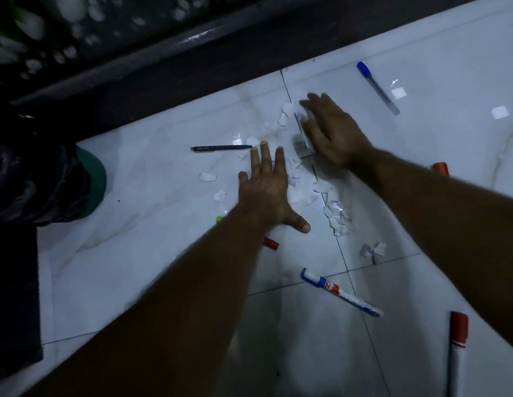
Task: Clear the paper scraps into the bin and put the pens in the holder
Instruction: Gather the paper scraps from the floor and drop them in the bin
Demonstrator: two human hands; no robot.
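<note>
Nearest you, bottom right, a red-capped white marker [457, 348] lies on the glossy white tiled floor [134, 267]. Just beyond it, a white correction pen w/ blue cap and red label [339, 292] lies diagonally near a tile joint. A small red cap end [271, 242] shows beside your left forearm, and a green tip [219, 218] pokes out on the arm's other side.

Your left hand [266, 190] is flat on the floor, palm down, fingers spread, gripping nothing. Torn white paper scraps [332, 210] lie scattered around it & to its right, w/ more loose bits [208, 177] to its left. Your right hand [332, 130] is farther out, blurred, fingers spread over scraps [286, 113]; can't tell if it holds any.

A slim dark blue pen [220, 148] lies just past your left fingertips. Far right, a clear pen w/ blue cap [377, 87] lies well apart. At left edge, a green bin lined w/ a black bag [94, 179] sits on the floor. Another red object [440, 168] peeks from behind your right forearm.
</note>
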